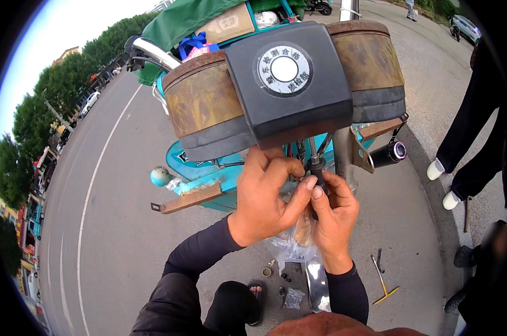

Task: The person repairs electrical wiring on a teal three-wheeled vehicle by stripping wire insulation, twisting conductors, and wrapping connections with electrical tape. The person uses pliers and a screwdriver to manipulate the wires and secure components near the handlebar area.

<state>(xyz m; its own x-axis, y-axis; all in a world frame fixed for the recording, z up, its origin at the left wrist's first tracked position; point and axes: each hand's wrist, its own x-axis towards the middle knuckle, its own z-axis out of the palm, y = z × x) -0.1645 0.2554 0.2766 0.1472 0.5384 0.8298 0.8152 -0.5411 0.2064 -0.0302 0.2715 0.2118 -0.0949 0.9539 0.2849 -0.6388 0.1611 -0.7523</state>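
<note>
In front of me is a turquoise three-wheeler, a black box-shaped cover (321,67) with a round label at its front. Below that cover a metal rod (313,145) runs down into a black rubber sleeve (316,167). My right hand (335,218) pinches the sleeve's lower part between thumb and fingers. From the left, my left hand (267,193) closes on the same sleeve, its thumb tip against the side, while its other fingers curl up beneath the cover. Fingers partly hide the sleeve's lower end. Cables (324,144) hang beside the rod.
Brown-and-black padded covers (206,106) flank the box. A rusty bracket (192,199) sticks out left. Beneath my hands hangs a clear plastic bag (290,246). A tape ring (266,272), plastic packet (294,298) and yellow T-handle tool (386,295) lie on the ground. Bystanders' legs (472,129) stand right.
</note>
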